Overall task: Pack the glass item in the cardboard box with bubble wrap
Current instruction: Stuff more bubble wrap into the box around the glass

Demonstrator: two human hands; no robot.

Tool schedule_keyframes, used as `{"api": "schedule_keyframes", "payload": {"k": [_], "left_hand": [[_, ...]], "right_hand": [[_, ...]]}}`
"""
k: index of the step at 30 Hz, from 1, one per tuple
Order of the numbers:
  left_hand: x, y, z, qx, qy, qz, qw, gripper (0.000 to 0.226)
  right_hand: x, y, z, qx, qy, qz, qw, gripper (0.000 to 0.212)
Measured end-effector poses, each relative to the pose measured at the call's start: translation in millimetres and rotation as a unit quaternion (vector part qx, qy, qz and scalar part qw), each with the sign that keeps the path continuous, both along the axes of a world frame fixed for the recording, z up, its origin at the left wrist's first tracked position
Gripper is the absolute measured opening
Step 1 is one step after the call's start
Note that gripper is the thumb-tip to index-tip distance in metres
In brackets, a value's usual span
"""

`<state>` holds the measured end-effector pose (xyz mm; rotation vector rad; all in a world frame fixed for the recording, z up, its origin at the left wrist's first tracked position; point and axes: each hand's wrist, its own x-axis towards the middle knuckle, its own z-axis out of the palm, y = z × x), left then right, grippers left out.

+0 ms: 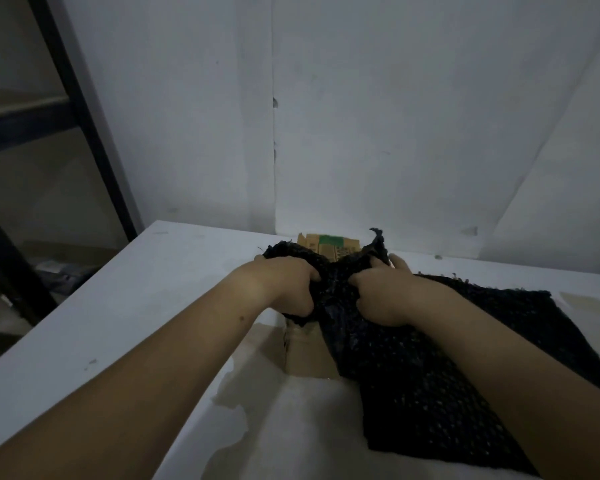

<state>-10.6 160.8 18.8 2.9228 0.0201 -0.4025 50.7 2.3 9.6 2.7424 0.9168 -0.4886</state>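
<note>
Left hand (284,285) and right hand (381,296) both clenched on bunched black bubble wrap (329,289), right over the cardboard box (329,245). Glass item not visible, likely inside the wad, cannot tell. Step, by judgement: stuffing the wrapped bundle into the box. Next: pressing down gently, tucking in the tail trailing right of the box across the table (118,306).
</note>
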Motion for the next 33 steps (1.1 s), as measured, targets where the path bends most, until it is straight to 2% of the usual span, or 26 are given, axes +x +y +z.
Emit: {"api": "schedule_keyframes", "payload": {"k": [2,4,6,8,10,12,15,20,23,27,29,33], "left_hand": [[-0.1,-0.1,0.0,-0.003,-0.001,0.003,1.000,0.036],[0.5,-1.4,0.6,0.004,0.004,0.004,1.000,0.033],[1.5,-2.8,1.2,0.011,0.011,0.002,1.000,0.030],[1.3,-3.1,1.9,0.014,0.019,0.004,1.000,0.037],[0.5,-2.8,2.3,0.011,0.020,0.004,1.000,0.043],[0.2,-2.3,1.8,0.008,0.018,0.001,1.000,0.040],[1.6,-0.7,0.0,0.003,0.011,-0.003,1.000,0.038],[2.8,2.3,-5.4,-0.005,-0.003,-0.001,1.000,0.019],[4.5,3.0,-7.9,-0.008,0.000,-0.003,1.000,0.021],[4.8,4.5,-8.5,-0.002,-0.002,-0.004,1.000,0.031],[4.7,5.2,-9.2,-0.002,-0.008,-0.006,1.000,0.037],[2.5,4.8,-8.7,-0.013,-0.013,-0.006,1.000,0.041]], "right_hand": [[1.0,3.0,1.4,-0.007,0.003,0.007,1.000,0.026],[-0.1,-4.9,1.1,0.026,-0.022,0.035,0.999,0.025],[-3.1,-18.6,-1.0,0.133,-0.079,0.062,0.986,0.036],[-5.4,-30.9,-4.6,0.268,-0.150,0.071,0.949,0.047],[-4.7,-35.8,-10.2,0.329,-0.184,0.044,0.925,0.058],[-4.6,-33.9,-15.6,0.322,-0.176,0.014,0.930,0.060],[-1.1,-27.5,-18.8,0.312,-0.172,0.002,0.934,0.048],[-2.7,-12.7,-13.4,0.198,-0.296,0.079,0.931,0.016],[-5.7,-10.8,-13.7,0.156,-0.308,0.071,0.936,0.018],[-2.6,2.2,-9.6,0.088,-0.172,-0.009,0.981,0.050],[-0.2,10.0,-9.9,0.045,-0.104,-0.017,0.993,0.064],[1.3,10.2,-10.6,-0.001,-0.025,-0.012,1.000,0.068]]}}
